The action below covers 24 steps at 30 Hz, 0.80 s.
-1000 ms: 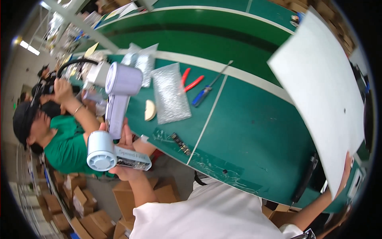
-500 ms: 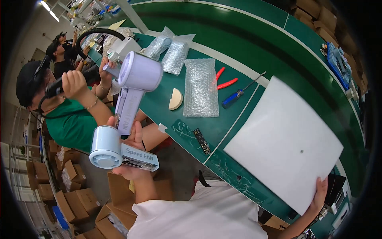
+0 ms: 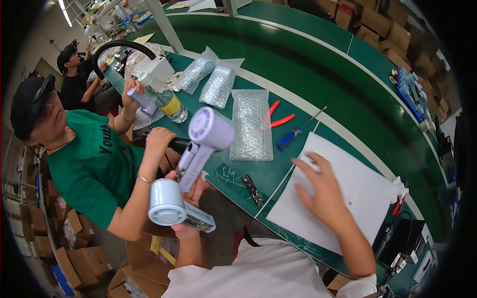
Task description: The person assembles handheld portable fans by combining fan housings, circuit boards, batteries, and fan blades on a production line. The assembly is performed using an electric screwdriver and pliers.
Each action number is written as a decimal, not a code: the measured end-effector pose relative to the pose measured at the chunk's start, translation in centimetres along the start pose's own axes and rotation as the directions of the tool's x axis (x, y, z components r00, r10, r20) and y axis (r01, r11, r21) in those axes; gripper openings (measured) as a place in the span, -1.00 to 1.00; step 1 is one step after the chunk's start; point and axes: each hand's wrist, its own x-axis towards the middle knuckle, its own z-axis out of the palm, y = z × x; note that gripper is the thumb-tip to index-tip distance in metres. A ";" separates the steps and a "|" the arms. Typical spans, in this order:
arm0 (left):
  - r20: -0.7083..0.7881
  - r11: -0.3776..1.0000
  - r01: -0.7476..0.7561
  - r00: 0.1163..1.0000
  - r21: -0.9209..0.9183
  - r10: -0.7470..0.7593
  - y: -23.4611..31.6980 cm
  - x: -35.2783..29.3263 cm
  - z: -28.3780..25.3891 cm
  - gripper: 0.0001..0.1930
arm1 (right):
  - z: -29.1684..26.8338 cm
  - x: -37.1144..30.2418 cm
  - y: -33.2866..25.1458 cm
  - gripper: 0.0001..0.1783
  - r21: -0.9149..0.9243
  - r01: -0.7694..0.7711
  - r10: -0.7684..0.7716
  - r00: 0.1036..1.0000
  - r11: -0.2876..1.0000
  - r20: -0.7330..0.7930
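Note:
My left hand (image 3: 186, 232) is wrapped round two handheld fans in front of the table's near edge. The purple fan (image 3: 211, 131) tilts up above the light blue fan (image 3: 167, 197). An opening along the blue fan's handle shows inner parts. Fingers are spread on my right hand (image 3: 322, 193), over a white foam sheet (image 3: 357, 198) on the table; nothing is held in it. Left of the sheet lies a small dark circuit board (image 3: 252, 189). Beyond it are a bubble-wrap pouch (image 3: 252, 126), red-handled pliers (image 3: 283, 120) and a blue-handled screwdriver (image 3: 289, 138).
At the left, a person in a green shirt (image 3: 89, 154) holds a light purple part (image 3: 142, 101) and a black hose. A water bottle (image 3: 166, 102) and bubble-wrapped items (image 3: 218, 84) stand or lie farther back. Cardboard boxes (image 3: 82, 265) cover the floor lower left.
My right hand has let go of the foam sheet's near right corner and moved left over it. The sheet now lies lower. Both fans have shifted right and down; the other person's black hose is lower.

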 end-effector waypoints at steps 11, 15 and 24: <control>0.212 0.906 0.390 0.911 -0.162 -0.354 -1.7 -6.5 -0.6 0.13 | 9.3 10.2 3.0 -0.55 -0.134 0.244 -0.272 0.928 0.960 -0.255; 0.280 0.886 0.386 0.907 -0.258 -0.314 -3.5 -7.6 -0.2 -0.01 | 2.5 13.5 1.7 -0.46 0.091 0.172 -0.079 0.779 0.981 -0.622; 0.364 0.799 0.505 0.847 -0.325 -0.387 -5.4 -8.1 0.4 0.00 | 2.6 12.1 2.7 -0.47 -0.324 -0.082 0.086 0.996 0.943 -0.001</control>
